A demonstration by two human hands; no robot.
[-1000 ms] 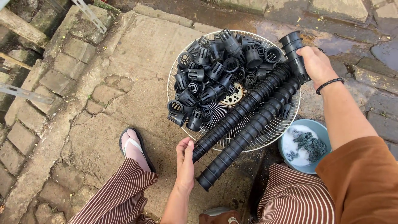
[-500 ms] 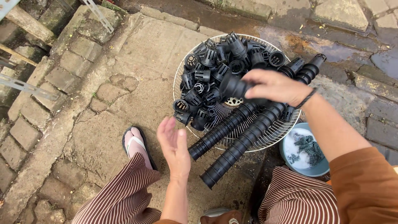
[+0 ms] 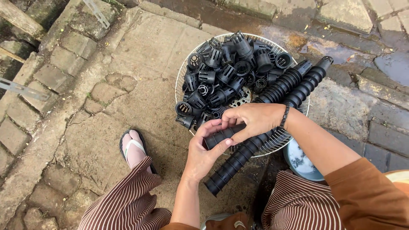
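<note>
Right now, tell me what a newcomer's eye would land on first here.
First, the heap of small black slotted plastic cups piled in a round white wire basket on the stone ground. Next, two long stacks of the same cups lie slanted across the basket's right side. At the near end of one, the left hand and right hand both grip the stack.

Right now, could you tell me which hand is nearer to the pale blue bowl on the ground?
Right. The right hand sits above and left of the bowl, on the black stack; the left hand lies farther left.
</note>
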